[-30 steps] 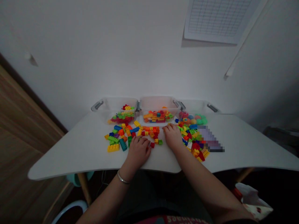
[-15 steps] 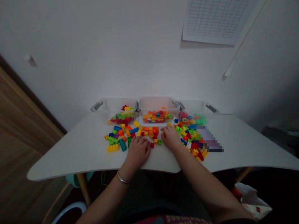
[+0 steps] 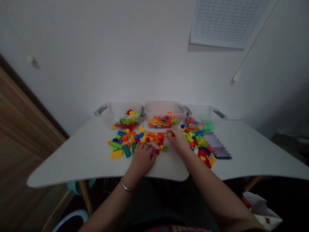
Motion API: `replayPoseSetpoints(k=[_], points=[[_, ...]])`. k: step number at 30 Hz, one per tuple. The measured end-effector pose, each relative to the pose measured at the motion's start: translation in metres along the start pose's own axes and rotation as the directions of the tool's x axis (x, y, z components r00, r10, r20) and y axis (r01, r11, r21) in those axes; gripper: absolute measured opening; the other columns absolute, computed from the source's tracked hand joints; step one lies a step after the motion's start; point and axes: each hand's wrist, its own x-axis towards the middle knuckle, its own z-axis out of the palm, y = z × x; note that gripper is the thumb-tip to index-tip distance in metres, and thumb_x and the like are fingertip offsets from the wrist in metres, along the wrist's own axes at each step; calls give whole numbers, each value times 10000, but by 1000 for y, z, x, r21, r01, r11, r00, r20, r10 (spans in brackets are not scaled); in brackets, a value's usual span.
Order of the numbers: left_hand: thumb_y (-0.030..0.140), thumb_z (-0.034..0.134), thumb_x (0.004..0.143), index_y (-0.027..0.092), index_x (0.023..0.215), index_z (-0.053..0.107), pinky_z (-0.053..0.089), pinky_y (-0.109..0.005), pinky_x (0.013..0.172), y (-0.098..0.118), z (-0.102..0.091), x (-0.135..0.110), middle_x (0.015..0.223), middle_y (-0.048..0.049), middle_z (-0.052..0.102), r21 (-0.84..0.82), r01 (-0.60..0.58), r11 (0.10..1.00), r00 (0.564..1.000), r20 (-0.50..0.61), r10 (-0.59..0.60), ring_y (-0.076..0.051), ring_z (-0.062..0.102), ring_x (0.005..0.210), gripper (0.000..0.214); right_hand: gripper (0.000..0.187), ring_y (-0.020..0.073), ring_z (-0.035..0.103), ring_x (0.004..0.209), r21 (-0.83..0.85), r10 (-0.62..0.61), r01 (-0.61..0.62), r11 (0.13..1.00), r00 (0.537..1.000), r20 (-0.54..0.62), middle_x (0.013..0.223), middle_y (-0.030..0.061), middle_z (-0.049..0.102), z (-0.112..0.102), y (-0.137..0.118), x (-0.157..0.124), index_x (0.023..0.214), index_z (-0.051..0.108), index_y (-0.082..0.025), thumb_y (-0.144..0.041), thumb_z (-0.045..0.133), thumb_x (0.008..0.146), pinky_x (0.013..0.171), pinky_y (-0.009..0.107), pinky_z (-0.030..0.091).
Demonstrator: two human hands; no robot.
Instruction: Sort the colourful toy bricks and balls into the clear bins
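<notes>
My right hand (image 3: 178, 140) is raised just in front of the middle bin, pinching a small yellow-orange toy building brick (image 3: 170, 134) between thumb and fingertips. My left hand (image 3: 143, 157) rests low over the table, its fingers curled downward. A hint of orange shows by its thumb, but what lies under the fingers is mostly hidden. Close to that hand are a small red brick (image 3: 157, 151), a green brick (image 3: 165, 148) and a teal brick (image 3: 126, 150). Orange bricks (image 3: 154, 135) form a cluster between the hands.
Three clear bins line the wall: the left bin (image 3: 108, 111) and middle bin (image 3: 164, 108) hold bricks, the right bin (image 3: 202, 111) coloured round pieces. Loose bricks (image 3: 200, 151) spread beside my right forearm, near a blurred flat tablet-like object (image 3: 217, 146). The white table (image 3: 79, 151) has a curved front edge.
My right hand has lifted slightly and turned, and the yellow-orange brick now shows in its fingertips. My left hand stays nearly where it was. The view has shifted a little.
</notes>
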Motion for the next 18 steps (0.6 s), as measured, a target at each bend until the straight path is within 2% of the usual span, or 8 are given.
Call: replayPoseSetpoints(k=[3,5,9,12,15,18], points=[[259,520,865,198,1000,673,380,-492,1012,0,-1,0,1061,-84,669,-5,1,1000,1000,3,-1,-265,525,1093,213,281,241,582,962,16,-25,29,999,977,-212,999,97,647,-26,-5,25,1096,652,-190,-272,602,832,892,388,470],[251,524,861,202,997,673,382,-495,1011,0,-1,0,1059,-85,670,-11,5,1000,1000,6,-5,-263,531,1088,208,279,219,582,907,48,11,5,999,947,-322,1020,97,634,-43,-6,45,1099,648,-184,-274,560,850,865,372,478],[245,528,853,209,985,677,388,-500,1004,0,-1,0,1055,-83,674,-17,4,1000,1000,-10,-4,-266,537,1074,202,181,193,578,848,84,124,-98,992,893,-433,952,91,622,-62,-4,80,900,695,-171,-273,560,837,836,347,488],[240,528,850,207,983,680,393,-499,1000,0,0,0,1054,-80,676,-15,6,1000,1000,-15,-6,-268,537,1069,205,162,197,597,891,105,184,-153,983,876,-445,971,97,642,-58,2,93,785,701,-169,-276,584,818,830,331,496],[244,530,850,205,992,680,392,-495,1003,0,-1,0,1067,-80,674,-14,11,1000,1000,-6,-11,-268,533,1074,210,197,181,625,815,97,231,-210,973,895,-381,1037,95,668,-49,6,96,823,712,-168,-310,575,829,815,333,501],[247,526,853,201,994,679,390,-491,1006,1,-2,0,1070,-79,674,-8,15,1000,1000,9,-15,-269,533,1075,213,235,192,635,795,-39,220,-244,969,925,-309,914,68,718,-43,8,95,876,719,-184,-330,536,860,961,398,426]])
